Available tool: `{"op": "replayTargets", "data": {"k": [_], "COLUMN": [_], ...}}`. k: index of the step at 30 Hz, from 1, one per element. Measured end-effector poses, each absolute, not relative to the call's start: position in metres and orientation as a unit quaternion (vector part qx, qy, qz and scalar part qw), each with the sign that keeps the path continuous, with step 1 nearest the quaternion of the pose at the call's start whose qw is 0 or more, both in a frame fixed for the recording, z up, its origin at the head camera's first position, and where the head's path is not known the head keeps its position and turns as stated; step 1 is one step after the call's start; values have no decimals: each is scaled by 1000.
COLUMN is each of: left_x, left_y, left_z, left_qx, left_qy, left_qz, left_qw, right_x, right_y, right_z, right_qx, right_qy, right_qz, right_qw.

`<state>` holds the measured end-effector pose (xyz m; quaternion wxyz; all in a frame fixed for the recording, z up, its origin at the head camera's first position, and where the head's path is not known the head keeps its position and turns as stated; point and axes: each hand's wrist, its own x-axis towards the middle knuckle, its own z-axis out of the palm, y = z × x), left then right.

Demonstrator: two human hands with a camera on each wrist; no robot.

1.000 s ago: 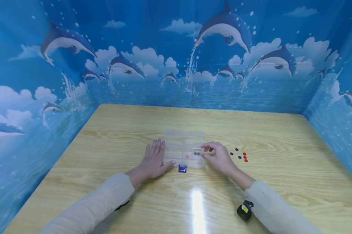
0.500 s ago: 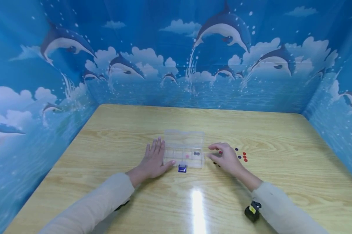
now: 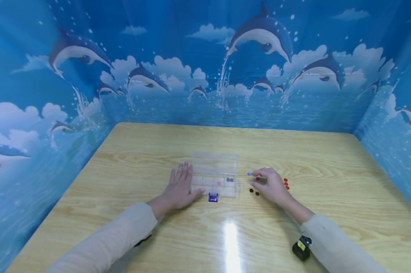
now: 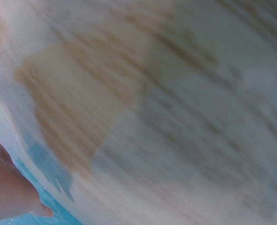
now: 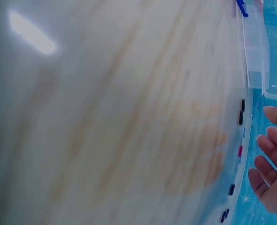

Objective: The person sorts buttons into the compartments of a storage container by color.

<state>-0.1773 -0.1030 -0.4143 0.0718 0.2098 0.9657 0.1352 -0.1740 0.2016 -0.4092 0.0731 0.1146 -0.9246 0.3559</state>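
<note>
A clear plastic compartment box [image 3: 209,191] lies with its lid [image 3: 215,163] laid back and a blue-purple latch [image 3: 213,197] at its front. Inside are a pink disc [image 3: 218,182] and grey button-like discs [image 3: 229,179]. My left hand [image 3: 179,189] rests flat at the box's left side, fingers straight, thumb over the front rim. To the right of the box, my right hand [image 3: 271,185] hovers over small discs, thumb and fingers apart, holding nothing visible. Near its fingertips are a blue disc [image 3: 248,174], a magenta disc [image 3: 258,178] and two black discs [image 3: 254,192].
Red discs [image 3: 286,184] lie in a short row just right of my right hand. The wood-grain table [image 3: 140,148] extends around the box. A dolphin-print curtain [image 3: 205,102] stands along the back and sides. A black wrist camera [image 3: 301,248] hangs at the right sleeve.
My right hand has moved right, away from the box to over the loose discs. It uncovers the blue, magenta and black discs and now hides the dark blue ones. My left hand stays put.
</note>
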Motion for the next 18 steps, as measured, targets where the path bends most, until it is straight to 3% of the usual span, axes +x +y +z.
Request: {"op": "replayTargets", "data": {"k": [18], "left_x": [-178], "left_y": [-102], "left_z": [-414], "left_qx": [208], "left_qy": [967], "left_qz": [125], "left_qw": [76], "right_x": [-185], "right_y": [217], "right_z": [-411], "right_qx": [131], "right_qy": [-937], "right_qz": [316], "right_qw": [68]}}
